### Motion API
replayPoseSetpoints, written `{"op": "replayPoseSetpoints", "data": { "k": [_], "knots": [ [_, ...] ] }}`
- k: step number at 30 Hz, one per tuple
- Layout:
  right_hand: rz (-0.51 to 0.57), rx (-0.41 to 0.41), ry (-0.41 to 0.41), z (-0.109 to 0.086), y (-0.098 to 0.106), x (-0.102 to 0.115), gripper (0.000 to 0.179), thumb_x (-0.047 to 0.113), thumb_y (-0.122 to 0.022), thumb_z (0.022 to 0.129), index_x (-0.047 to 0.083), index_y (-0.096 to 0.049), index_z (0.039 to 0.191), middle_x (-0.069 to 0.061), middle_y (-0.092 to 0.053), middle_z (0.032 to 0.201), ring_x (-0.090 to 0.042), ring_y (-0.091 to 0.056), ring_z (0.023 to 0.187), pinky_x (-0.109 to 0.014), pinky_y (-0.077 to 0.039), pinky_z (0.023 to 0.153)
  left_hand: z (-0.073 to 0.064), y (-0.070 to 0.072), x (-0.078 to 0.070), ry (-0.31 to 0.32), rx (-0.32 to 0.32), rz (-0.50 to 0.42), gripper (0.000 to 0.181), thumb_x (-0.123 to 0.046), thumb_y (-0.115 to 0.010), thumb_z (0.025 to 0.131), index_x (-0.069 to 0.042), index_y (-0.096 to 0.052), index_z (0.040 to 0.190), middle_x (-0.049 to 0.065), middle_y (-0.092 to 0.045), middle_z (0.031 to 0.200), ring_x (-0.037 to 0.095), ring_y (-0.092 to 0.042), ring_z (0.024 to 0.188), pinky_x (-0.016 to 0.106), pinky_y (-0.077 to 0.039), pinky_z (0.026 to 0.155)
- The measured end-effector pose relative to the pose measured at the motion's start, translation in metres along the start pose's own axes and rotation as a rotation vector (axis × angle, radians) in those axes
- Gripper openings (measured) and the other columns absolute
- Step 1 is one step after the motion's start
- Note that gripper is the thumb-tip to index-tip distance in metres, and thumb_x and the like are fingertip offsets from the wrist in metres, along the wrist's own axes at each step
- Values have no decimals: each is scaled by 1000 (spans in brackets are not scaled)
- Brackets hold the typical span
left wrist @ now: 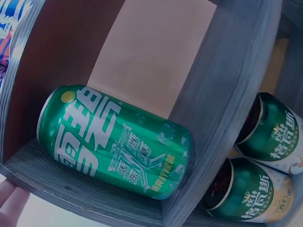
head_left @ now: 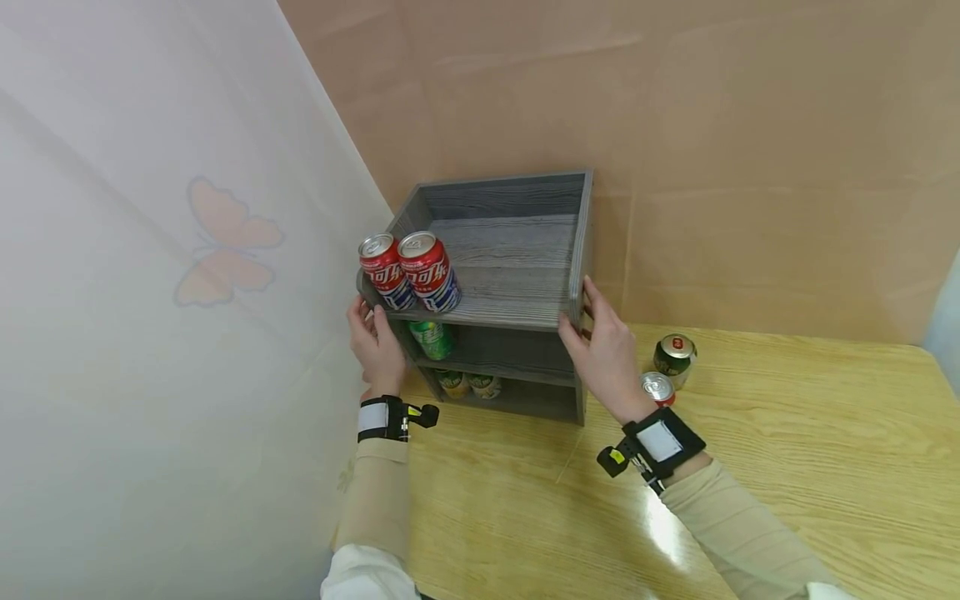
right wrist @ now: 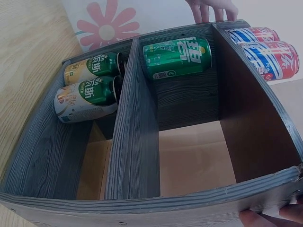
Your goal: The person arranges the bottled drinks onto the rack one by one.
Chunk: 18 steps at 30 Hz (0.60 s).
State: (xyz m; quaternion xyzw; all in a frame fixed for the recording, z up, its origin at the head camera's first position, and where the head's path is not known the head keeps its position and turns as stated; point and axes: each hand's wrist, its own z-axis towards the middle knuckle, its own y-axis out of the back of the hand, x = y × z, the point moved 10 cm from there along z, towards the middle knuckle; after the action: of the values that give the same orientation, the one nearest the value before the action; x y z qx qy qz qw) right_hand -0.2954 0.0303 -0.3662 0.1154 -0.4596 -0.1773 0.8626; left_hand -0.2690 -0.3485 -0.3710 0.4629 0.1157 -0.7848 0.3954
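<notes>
A grey wood-grain shelf (head_left: 517, 267) with three levels stands on the table beside the white wall. My left hand (head_left: 379, 352) grips its upper left side, fingers against the outer panel. On the upper right side, my right hand (head_left: 606, 360) holds the panel with the thumb at the front edge and the fingers along the outside. Two red cola cans stand side by side at the left of the top level, the nearer-right cola can (head_left: 429, 273) beside the other cola can (head_left: 386, 271). A green soda can (left wrist: 116, 142) stands on the middle level.
On the bottom level are two green-topped cans, a gold can (right wrist: 90, 68) and a white can (right wrist: 87, 99). Right of the shelf, a dark can (head_left: 674, 358) and a red can (head_left: 657, 388) stand on the wooden table (head_left: 795, 417). A brown-covered wall (head_left: 750, 167) rises behind.
</notes>
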Motion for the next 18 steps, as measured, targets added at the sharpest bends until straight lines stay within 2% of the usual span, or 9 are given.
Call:
{"op": "replayPoseSetpoints", "data": {
  "k": [6, 10, 16, 18],
  "knots": [
    [5, -1, 0, 0, -1, -1, 63, 16, -65, 99, -1, -40, 153, -18, -50, 149, -36, -62, 119, -42, -59, 77, 5, -5, 8, 58, 30, 10, 39, -34, -45, 110, -16, -51, 144, 1, -61, 139, 18, -63, 120, 44, -51, 95],
    [-6, 8, -3, 0, -2, -2, 63, 19, -64, 100, -1, -39, 154, -19, -50, 149, -36, -62, 120, -42, -59, 78, 6, -5, 11, 94, 37, 32, 36, -33, -47, 109, -18, -56, 140, -3, -63, 136, 15, -67, 110, 41, -54, 86],
    [0, 10, -4, 0, -3, -2, 63, 18, -65, 100, -1, -39, 154, -20, -50, 148, -36, -62, 120, -42, -59, 77, 9, -5, 17, 147, 55, 34, 32, -30, -49, 107, -20, -60, 136, -6, -64, 133, 22, -68, 91, 31, -46, 68],
    [5, 5, -5, 1, -2, -2, 63, 17, -65, 99, -2, -39, 154, -20, -50, 148, -36, -62, 119, -42, -59, 77, 11, -6, 17, 144, 70, 27, 32, -27, -50, 106, -19, -61, 135, -5, -64, 133, 22, -67, 91, 28, -47, 68]
  ]
}}
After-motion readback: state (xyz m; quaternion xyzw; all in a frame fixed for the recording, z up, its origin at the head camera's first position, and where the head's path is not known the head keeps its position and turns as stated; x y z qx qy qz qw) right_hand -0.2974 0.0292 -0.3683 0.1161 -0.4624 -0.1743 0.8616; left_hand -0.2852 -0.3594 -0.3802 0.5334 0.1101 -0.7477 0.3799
